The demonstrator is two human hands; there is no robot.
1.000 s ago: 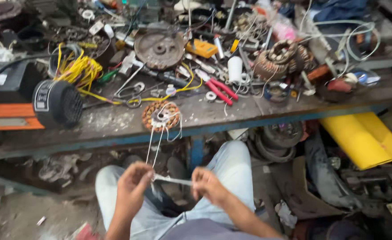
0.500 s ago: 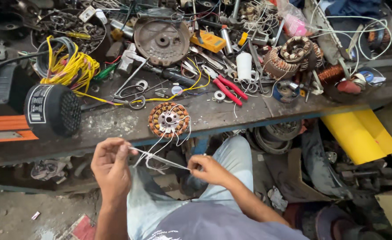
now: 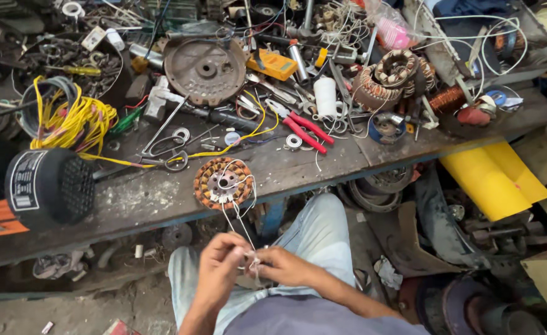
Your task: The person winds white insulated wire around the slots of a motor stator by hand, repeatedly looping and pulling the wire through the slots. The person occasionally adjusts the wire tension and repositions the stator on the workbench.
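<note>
Together, left hand (image 3: 219, 268) and right hand (image 3: 284, 267), each grip pinched on thin white wires (image 3: 242, 226) from copper-wound stator (image 3: 224, 182).

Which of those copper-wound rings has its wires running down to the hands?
The flat one at the bench's near edge; the others sit farther back, unconnected.

One view only, head-worn, looking steeply down and forward from above the seated person. Near the bottom edge sit both hands, left hand (image 3: 219, 268) and right hand (image 3: 284, 267), close to the lens over the knees. The bench (image 3: 143, 198) runs across the middle, tilted slightly, its far side toward the top edge. Stator (image 3: 224, 182) lies at the near edge, almost centred. Floor clutter shows below and right, yellow sheet (image 3: 493, 177) at right. No second view to overlap.
</note>
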